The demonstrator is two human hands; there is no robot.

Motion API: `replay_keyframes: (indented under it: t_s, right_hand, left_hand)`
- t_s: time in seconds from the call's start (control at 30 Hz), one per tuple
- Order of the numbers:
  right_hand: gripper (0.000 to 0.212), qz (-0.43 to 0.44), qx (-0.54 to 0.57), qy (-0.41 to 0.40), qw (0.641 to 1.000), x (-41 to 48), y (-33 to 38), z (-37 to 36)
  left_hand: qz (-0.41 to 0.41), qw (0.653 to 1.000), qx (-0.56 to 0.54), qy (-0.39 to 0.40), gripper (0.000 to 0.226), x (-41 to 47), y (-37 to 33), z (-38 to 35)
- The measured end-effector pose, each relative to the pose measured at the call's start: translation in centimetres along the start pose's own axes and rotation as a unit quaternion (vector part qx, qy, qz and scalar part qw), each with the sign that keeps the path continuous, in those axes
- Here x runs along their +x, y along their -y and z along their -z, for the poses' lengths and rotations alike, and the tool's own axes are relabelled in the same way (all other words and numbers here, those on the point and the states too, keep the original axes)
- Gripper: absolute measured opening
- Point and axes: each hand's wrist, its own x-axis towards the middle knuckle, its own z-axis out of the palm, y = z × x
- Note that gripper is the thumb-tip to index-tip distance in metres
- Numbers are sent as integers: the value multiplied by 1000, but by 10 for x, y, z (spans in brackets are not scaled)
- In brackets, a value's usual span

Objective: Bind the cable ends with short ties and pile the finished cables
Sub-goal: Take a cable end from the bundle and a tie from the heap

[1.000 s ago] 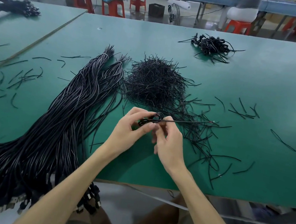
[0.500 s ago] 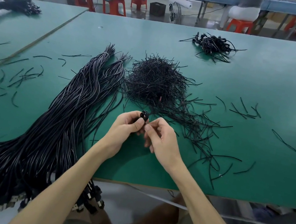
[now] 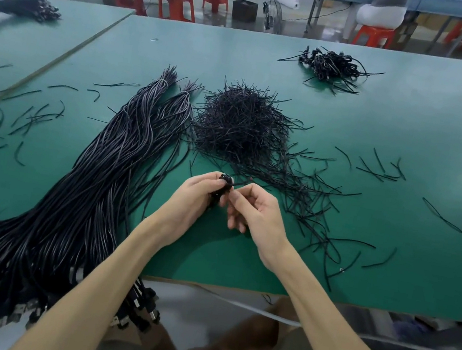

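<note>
Across the green surface (image 3: 411, 137), a long bundle of black cables (image 3: 67, 209) ran from 11 o'clock down to 7 o'clock, its plug ends hanging over the near edge. Just beside it, at 12 o'clock from the hands, sat a heap of short ties (image 3: 240, 125), with loose ones scattered toward 3 o'clock and 9 o'clock. A smaller pile of finished cables (image 3: 332, 65) lay well apart at 1 o'clock, near the far edge. Above the near middle of the surface, the left hand (image 3: 193, 196) held a small coil (image 3: 225, 179) with its fingers (image 3: 211, 177) curled round it. The right hand (image 3: 256, 215) touched the left, its thumb and forefinger pinching a tie (image 3: 240, 183) at the coil.
</note>
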Motion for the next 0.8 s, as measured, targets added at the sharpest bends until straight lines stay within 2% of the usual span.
replay_keyframes:
  t_s: [0.1,0.2,0.4,0.43,0.53,0.6,0.7,0.8]
  right_hand:
    - [19,-4,19,-11,1000,-1,1,1]
    - [21,-4,25,-11,1000,-2,2,1]
    - [17,-2,49,-25,999,-2,2,4]
    - [15,-1,57,-28,998,-2,2,5]
    - [15,1,71,-32,997,-2,2,5]
    - [16,3,75,-29,997,-2,2,4]
    - [16,3,75,-24,997,-1,2,4]
    - [13,1,65,-5,998,-1,2,3]
  left_hand:
    - [-7,999,-16,46,38,-4,1,-3]
    - [-18,999,-9,28,49,-3,5,-3]
    - [-54,996,74,6,14,-2,18,6]
    - [-60,995,78,5,16,-1,18,7]
    - [-64,996,67,-11,45,0,20,8]
    - [-32,998,42,-22,53,1,21,6]
    - [-29,999,31,3,44,1,20,6]
    - [-36,999,-4,-20,34,0,18,6]
